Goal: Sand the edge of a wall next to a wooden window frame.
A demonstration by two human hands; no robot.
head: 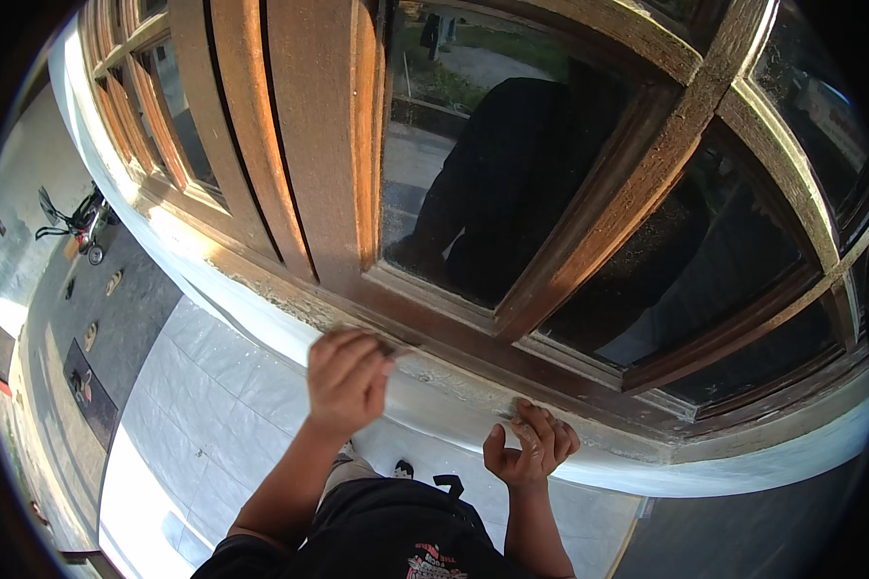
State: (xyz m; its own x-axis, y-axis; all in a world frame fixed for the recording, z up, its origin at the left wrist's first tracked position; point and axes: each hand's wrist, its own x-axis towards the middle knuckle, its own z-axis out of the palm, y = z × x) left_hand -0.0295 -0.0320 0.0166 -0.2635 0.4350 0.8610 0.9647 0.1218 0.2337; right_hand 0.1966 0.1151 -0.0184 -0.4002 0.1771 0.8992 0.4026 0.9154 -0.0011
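Observation:
My left hand [351, 380] is closed just over the ledge below a wooden window frame. A small thin object [402, 352] shows at its fingertips, too blurred to name. My right hand [532, 445] has its fingers bent and apart, with the fingertips at the ledge's edge and nothing visible held. Pale residue marks one of its fingers. The narrow sill [449, 376] looks rough and worn, and runs between both hands under the brown bottom rail [434, 326] of the window.
Dark glass panes [507, 181] reflect a figure and the yard. Worn wooden glazing bars [623, 217] cross them. Grey tiles [210, 391] lie below the white wall edge [471, 427]. Further left are a motorcycle [90, 221], sandals [90, 336] and a dark mat [90, 394].

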